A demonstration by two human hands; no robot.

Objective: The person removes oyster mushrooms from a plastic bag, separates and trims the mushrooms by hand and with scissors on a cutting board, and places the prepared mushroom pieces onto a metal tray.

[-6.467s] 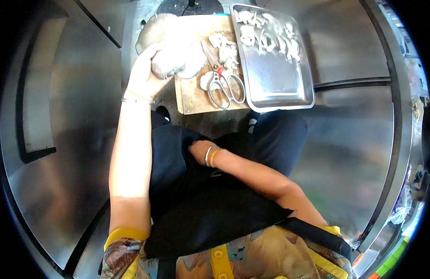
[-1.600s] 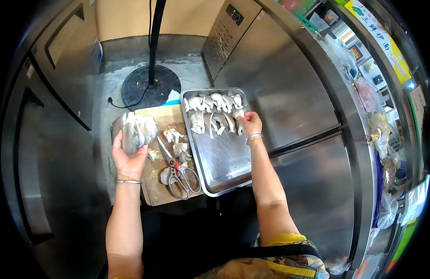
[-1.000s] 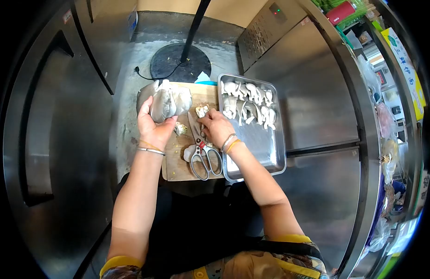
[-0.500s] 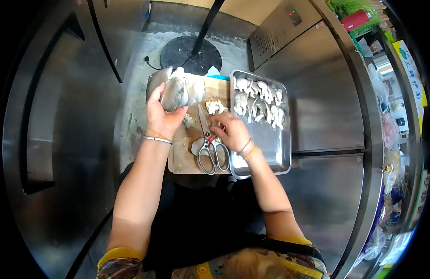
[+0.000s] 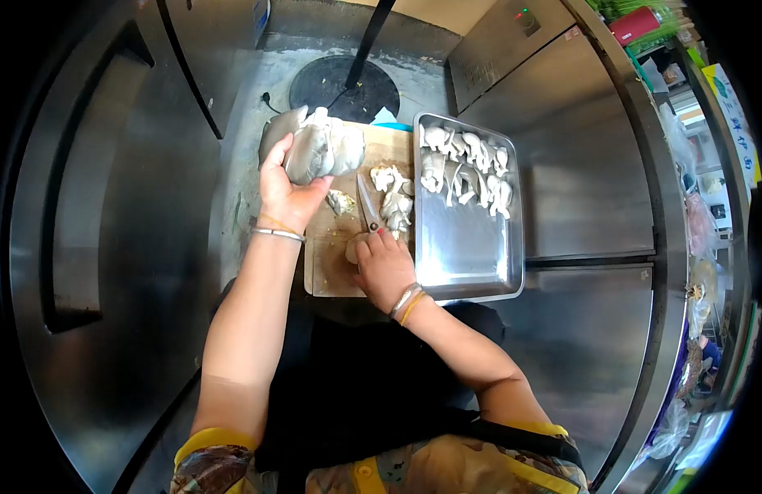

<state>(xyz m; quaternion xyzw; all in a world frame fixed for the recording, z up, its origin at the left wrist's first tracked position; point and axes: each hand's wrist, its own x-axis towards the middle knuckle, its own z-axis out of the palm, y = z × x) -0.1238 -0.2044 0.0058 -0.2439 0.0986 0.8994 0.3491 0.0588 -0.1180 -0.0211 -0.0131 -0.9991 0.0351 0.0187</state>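
Observation:
My left hand (image 5: 289, 198) is wrapped round the base of a large grey oyster mushroom cluster (image 5: 311, 155), raised over the far left part of a wooden cutting board (image 5: 325, 265). My right hand (image 5: 386, 267) lies closed over the handles of a pair of scissors (image 5: 366, 202) on the board. The blades point away from me; the handles are hidden under the hand. Beside the blades are mushroom pieces (image 5: 395, 204) and a trimmed yellowish scrap (image 5: 341, 202). A pale round piece (image 5: 353, 247) sits by my right fingers.
A metal tray (image 5: 519, 239) stands right of the board, with rows of oyster mushrooms (image 5: 467, 160) in its far half. Steel cabinets (image 5: 575, 165) rise on both sides. Behind the board, a round black base (image 5: 311, 86) carries a pole. Shelves with packages line the far right.
My right hand has come down from beside the blades onto the scissor handles. More mushroom pieces now show right of the blades. The left hand still holds the cluster in much the same place.

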